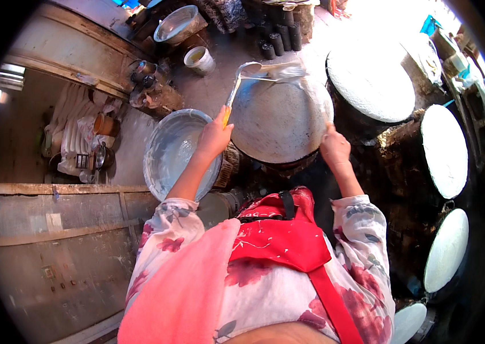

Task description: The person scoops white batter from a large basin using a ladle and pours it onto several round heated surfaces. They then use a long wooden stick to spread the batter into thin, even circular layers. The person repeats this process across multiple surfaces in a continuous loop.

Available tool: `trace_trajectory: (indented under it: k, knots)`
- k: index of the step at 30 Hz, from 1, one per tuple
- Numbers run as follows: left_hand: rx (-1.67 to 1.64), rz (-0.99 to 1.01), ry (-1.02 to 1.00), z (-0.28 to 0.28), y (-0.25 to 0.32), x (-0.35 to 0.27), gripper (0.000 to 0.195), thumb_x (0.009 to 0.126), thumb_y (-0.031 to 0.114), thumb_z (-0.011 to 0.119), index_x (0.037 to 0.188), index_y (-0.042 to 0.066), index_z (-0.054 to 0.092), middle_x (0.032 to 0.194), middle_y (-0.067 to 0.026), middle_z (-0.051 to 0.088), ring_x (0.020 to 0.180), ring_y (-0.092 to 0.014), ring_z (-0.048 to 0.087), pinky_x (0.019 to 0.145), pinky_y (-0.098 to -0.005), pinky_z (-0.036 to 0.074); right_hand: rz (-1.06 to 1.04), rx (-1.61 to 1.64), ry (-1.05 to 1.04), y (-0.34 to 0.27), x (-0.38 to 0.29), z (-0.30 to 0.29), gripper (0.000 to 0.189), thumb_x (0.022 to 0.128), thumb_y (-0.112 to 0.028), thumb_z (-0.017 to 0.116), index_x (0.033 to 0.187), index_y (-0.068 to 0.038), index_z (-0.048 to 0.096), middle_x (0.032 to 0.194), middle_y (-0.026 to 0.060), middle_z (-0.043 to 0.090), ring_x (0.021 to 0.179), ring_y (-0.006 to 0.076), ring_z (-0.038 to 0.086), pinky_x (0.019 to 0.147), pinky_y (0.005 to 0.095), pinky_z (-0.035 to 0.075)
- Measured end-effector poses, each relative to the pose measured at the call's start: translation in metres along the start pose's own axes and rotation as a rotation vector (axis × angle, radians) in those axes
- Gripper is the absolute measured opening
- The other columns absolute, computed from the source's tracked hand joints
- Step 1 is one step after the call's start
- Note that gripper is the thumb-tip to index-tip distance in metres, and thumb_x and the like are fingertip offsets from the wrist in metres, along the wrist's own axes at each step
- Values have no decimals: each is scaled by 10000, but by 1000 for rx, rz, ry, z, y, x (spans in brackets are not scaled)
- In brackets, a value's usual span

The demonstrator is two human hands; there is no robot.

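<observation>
My left hand grips the yellow handle of a metal ladle, whose bowl is over the far left edge of a large round griddle pan. White batter blurs across the pan's far edge, beside the ladle. At the pan's right rim, my right hand is closed around something thin; what it is cannot be made out. Below my left forearm stands a wide basin holding whitish liquid batter, to the left of the pan.
More round pans covered in white batter curve along the right, the nearest large one at upper right. Beyond the basin are a white bucket, another basin and black cylindrical briquettes. A wooden-framed partition stands at left.
</observation>
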State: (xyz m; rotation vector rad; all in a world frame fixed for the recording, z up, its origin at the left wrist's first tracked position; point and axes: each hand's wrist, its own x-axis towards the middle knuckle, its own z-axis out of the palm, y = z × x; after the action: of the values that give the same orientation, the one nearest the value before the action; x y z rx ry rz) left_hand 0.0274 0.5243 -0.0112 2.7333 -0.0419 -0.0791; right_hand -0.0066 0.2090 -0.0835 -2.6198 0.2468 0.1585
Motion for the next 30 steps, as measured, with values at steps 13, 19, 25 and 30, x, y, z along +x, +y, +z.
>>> trace_trajectory:
  k: [13, 19, 25, 30]
  knots:
    - [-177, -208, -102, -41, -9, -64, 595, 863, 226, 587, 1397, 93, 360, 1196, -240, 558, 1103, -404, 532, 903, -416, 439, -249, -178, -56, 3, 35, 33, 392, 863, -118, 446, 1202, 75, 480, 759, 196, 669, 719, 332, 676, 651, 437, 528]
    - [-266, -264, -96, -49, -24, -101, 590, 868, 180, 601, 1391, 52, 358, 1154, -211, 591, 1021, -327, 596, 818, -352, 474, -383, -183, -23, -8, 44, 9, 375, 862, -72, 435, 1205, 74, 470, 757, 182, 669, 682, 331, 671, 606, 447, 522]
    - [-665, -431, -149, -56, -12, -117, 579, 899, 117, 567, 1422, 81, 322, 817, -55, 541, 531, -70, 464, 430, -215, 380, -579, -329, -116, -14, 52, 31, 242, 839, -91, 476, 1025, 61, 507, 660, 156, 655, 647, 315, 676, 576, 419, 535]
    - [-918, -287, 76, -52, 1, -136, 565, 927, 90, 517, 1438, 92, 276, 803, -14, 505, 486, -33, 390, 411, -172, 351, -458, -257, 38, 2, 69, 8, 135, 838, -68, 458, 946, -38, 532, 677, 164, 649, 623, 325, 660, 552, 445, 512]
